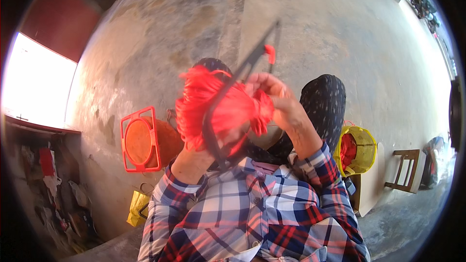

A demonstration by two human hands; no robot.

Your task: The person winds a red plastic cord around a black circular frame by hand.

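A thick bundle of glossy red strands (206, 104) is held up in front of my chest, above my knees. My left hand (232, 137) is closed round its underside, most of the fingers hidden by the red strands. At the bundle's right end my right hand (274, 94) has its fingers bent and pressed against the red material. A long dark band (213, 111), blurred by motion, crosses the front of the bundle and rises past its upper right. Near the band's upper part is a small red piece (270, 54); what it belongs to is unclear.
Left of my legs stands an orange-red round container (167, 140) with a red frame (154, 116) against it. A yellow bag (138, 208) lies lower left. To the right are a yellow basket (371, 148) with red material inside, cardboard (371, 189) and a wooden stool (412, 171).
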